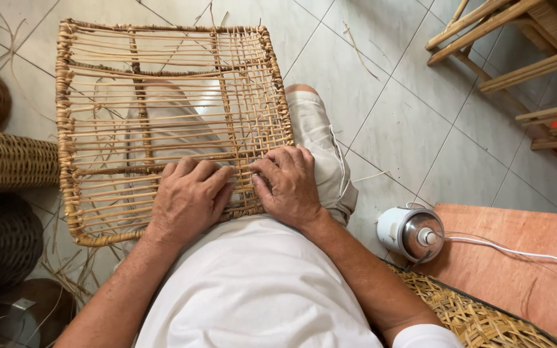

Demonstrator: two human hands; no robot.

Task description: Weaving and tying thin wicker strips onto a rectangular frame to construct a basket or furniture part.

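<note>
the floor (407,122) under me is pale grey tile with thin loose strands of cane scattered over it. i sit with a square rattan frame (162,122) resting across my lap, its rim wrapped in cane and its face partly woven: the right part has a tight crisscross of strips, the left part has only long open strands running across. through the gaps i see my light trousers (320,148).

my left hand (188,200) lies flat on the near edge of the frame, fingers bent and pressing down on the weave. my right hand (289,183) sits just beside it, fingers curled with the tips pinching at the strips where the woven part ends. both hands touch the frame; neither is spread wide, and i cannot tell whether the right one has a single strand caught between its fingers.

to my left stand a woven basket (11,161) and darker wicker pieces (1,241) near it. to my right, a small white pot with a metal lid (412,232) sits at the edge of a reddish wooden board (517,258), a white cord (517,251) trailing across the board. a woven mat (478,319) lies by my right elbow. wooden chair frames (523,51) stand at the far right.
</note>
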